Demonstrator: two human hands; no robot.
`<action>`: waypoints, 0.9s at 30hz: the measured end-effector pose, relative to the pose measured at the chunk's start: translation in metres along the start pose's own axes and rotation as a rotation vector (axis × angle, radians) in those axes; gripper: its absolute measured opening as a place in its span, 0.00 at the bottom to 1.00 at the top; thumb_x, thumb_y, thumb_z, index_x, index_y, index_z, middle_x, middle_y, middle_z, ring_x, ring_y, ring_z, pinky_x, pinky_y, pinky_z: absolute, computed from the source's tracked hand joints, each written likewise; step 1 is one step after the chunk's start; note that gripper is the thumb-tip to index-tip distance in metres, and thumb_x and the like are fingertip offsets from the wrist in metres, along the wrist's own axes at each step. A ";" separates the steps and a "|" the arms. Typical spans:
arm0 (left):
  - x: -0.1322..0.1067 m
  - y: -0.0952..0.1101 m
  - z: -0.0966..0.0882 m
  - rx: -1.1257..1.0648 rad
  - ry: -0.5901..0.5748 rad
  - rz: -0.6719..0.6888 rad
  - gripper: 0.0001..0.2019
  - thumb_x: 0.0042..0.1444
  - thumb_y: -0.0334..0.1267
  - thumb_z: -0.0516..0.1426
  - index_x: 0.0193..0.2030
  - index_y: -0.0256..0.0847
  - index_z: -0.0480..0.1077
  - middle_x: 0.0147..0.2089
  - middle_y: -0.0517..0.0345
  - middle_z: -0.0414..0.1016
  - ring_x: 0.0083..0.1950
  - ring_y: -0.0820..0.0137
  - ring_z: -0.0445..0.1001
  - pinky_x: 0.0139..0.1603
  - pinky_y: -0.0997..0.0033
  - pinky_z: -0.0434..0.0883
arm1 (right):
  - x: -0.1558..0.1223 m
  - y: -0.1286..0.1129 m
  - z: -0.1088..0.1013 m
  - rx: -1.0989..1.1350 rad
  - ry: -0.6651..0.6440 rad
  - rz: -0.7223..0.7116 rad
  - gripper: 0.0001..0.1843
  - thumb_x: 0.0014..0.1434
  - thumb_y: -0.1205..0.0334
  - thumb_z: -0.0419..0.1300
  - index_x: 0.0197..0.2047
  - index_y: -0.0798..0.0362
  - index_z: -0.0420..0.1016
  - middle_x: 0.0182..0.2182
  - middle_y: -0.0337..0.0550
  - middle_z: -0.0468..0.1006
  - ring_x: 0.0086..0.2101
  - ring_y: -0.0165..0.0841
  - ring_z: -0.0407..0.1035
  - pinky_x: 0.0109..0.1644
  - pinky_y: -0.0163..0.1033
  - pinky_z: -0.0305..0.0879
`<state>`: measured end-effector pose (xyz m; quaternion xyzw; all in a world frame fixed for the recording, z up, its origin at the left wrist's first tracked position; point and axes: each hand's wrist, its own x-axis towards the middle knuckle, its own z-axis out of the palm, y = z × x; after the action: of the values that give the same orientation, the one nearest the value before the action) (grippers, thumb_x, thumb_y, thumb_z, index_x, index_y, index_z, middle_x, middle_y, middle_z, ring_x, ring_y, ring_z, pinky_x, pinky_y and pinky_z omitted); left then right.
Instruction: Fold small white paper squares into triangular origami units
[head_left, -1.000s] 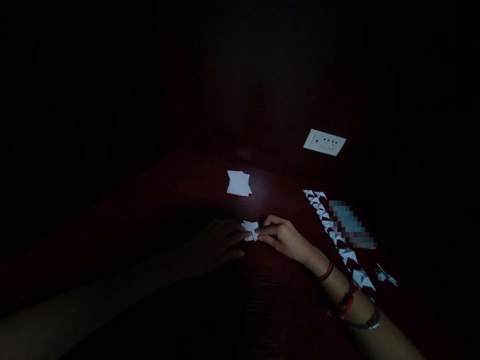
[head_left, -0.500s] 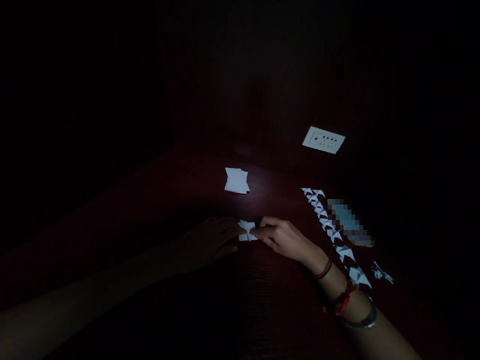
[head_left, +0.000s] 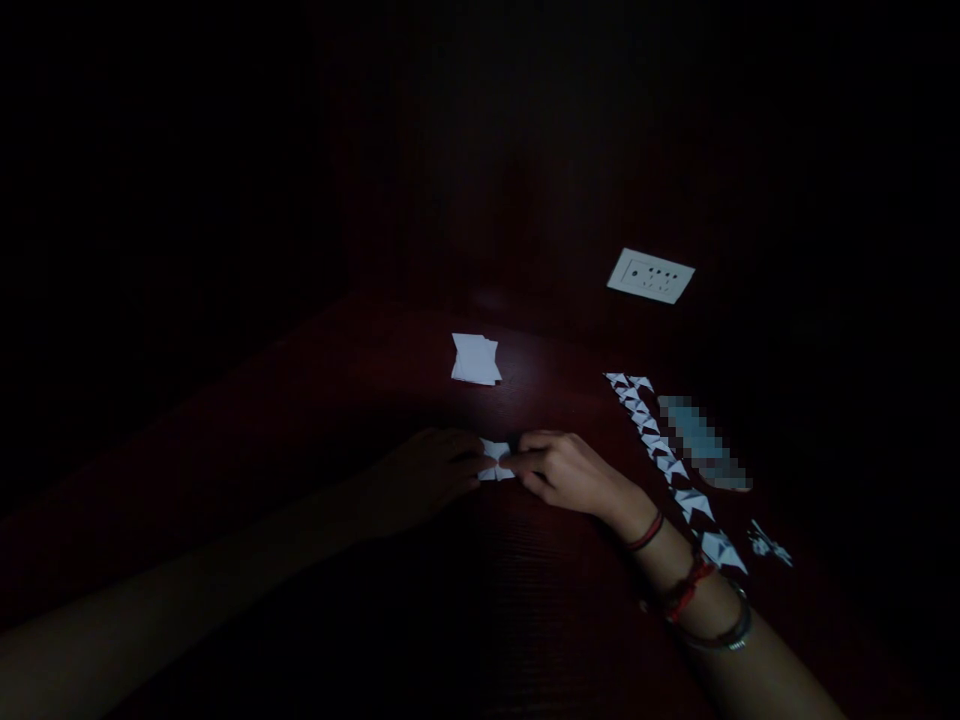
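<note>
The scene is very dark. A small folded white paper piece (head_left: 496, 460) lies on a dark red wooden table (head_left: 525, 590). My left hand (head_left: 427, 475) lies in shadow on the table with its fingertips pressed on the paper's left edge. My right hand (head_left: 562, 470), with bracelets on its wrist, has its fingers curled and pinched on the paper's right side. The two hands meet over the paper.
A small stack of white paper squares (head_left: 475, 359) lies further back. A row of several folded white paper pieces (head_left: 667, 460) runs along the right, with a small scrap (head_left: 769, 545) beyond. A white wall socket plate (head_left: 650, 275) sits at the back right.
Both hands have closed in a little on the small paper, covering more of it. Nothing else on the table has moved.
</note>
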<state>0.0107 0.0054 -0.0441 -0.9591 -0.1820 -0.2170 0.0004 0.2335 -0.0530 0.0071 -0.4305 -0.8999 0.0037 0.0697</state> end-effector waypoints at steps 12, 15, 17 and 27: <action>-0.001 0.002 -0.005 -0.063 -0.045 -0.053 0.14 0.63 0.38 0.45 0.54 0.49 0.61 0.55 0.58 0.62 0.54 0.66 0.61 0.53 0.62 0.58 | -0.010 0.015 -0.004 0.031 0.065 0.020 0.14 0.54 0.70 0.49 0.38 0.54 0.75 0.31 0.41 0.70 0.31 0.29 0.64 0.38 0.33 0.59; -0.001 0.001 -0.005 -0.079 -0.003 -0.042 0.14 0.63 0.39 0.45 0.53 0.49 0.62 0.54 0.58 0.63 0.53 0.66 0.61 0.52 0.63 0.59 | -0.010 0.012 -0.001 0.107 0.115 0.026 0.17 0.54 0.72 0.49 0.44 0.53 0.72 0.33 0.41 0.71 0.32 0.28 0.64 0.38 0.33 0.60; -0.002 0.000 -0.004 -0.084 0.022 -0.027 0.14 0.62 0.39 0.45 0.52 0.47 0.63 0.53 0.57 0.64 0.52 0.66 0.62 0.52 0.63 0.60 | -0.009 0.006 0.001 0.139 0.101 0.008 0.19 0.53 0.72 0.49 0.46 0.52 0.71 0.33 0.40 0.70 0.30 0.27 0.64 0.36 0.32 0.60; -0.002 -0.001 -0.006 -0.058 -0.009 -0.006 0.13 0.62 0.37 0.46 0.52 0.47 0.63 0.53 0.57 0.63 0.52 0.66 0.62 0.52 0.61 0.60 | -0.005 -0.007 0.005 0.147 0.024 0.016 0.20 0.55 0.69 0.49 0.50 0.50 0.68 0.37 0.41 0.70 0.32 0.28 0.65 0.38 0.33 0.61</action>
<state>0.0063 0.0048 -0.0392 -0.9591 -0.1785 -0.2179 -0.0290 0.2302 -0.0609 0.0018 -0.4312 -0.8929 0.0654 0.1120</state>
